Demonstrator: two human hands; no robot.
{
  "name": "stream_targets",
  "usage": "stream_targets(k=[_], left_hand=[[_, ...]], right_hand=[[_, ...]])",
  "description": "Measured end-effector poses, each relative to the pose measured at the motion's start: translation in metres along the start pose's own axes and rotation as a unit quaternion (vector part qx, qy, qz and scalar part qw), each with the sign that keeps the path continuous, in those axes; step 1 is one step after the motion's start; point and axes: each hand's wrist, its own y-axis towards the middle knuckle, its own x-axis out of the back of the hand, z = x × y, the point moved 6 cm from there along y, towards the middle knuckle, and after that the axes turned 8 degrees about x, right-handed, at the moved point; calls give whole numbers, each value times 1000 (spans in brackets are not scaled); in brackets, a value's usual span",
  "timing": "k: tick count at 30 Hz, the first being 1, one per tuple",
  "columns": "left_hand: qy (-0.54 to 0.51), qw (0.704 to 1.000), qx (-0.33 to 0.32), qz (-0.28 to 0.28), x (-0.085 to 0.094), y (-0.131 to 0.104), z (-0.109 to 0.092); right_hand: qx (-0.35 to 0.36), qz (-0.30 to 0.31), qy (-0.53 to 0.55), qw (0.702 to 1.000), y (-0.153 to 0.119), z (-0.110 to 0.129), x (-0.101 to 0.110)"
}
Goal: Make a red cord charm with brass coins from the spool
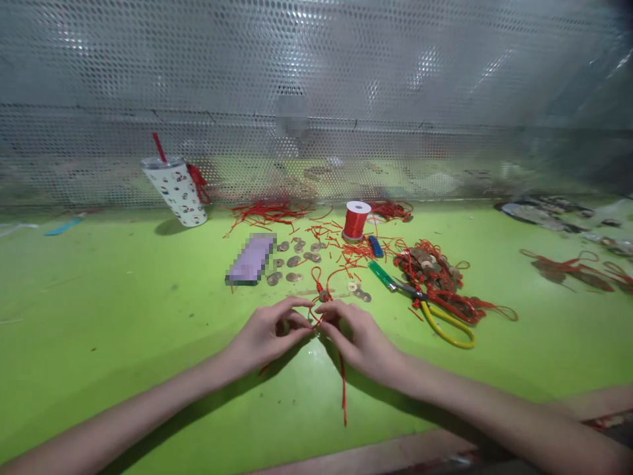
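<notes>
My left hand (281, 330) and my right hand (353, 330) meet at the middle of the green table, each pinching a red cord (343, 389). Just beyond my fingertips the cord runs through a coin (324, 296) and makes a loop at the top. Its loose ends hang down below my right hand. Small piles of old coins (294, 261) lie past my left hand, with a few more coins (354, 287) beyond my right. Scissors with yellow handles (448, 326) rest right of my right hand. The crossing of the cord between my fingers is partly hidden.
A red thread spool (356, 221) stands at the back among cord scraps. Also there: a blue lighter (376, 247), a green-handled tool (382, 275), a heap of corded coins (426, 267), a blurred purple phone-like object (253, 258), a tumbler with straw (177, 192). A perforated metal panel (222, 86) closes the back.
</notes>
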Motion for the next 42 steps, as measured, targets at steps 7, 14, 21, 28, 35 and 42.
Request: stream_targets(k=[7, 14, 21, 28, 35, 42], left_hand=[[184, 974, -130, -35, 3, 9, -11], [265, 949, -168, -43, -1, 15, -14], [237, 961, -138, -35, -6, 18, -13], [1, 997, 47, 59, -4, 26, -1], [-242, 955, 172, 16, -1, 36, 9], [-376, 905, 183, -79, 5, 53, 8]], right_hand=[[-6, 0, 24, 1000, -1, 2, -1], [-22, -8, 34, 999, -1, 3, -2], [-45, -9, 61, 997, -2, -1, -6], [-42, -18, 66, 997, -2, -4, -6], [-48, -9, 51, 997, -2, -2, -8], [-6, 7, -101, 995, -8, 1, -11]])
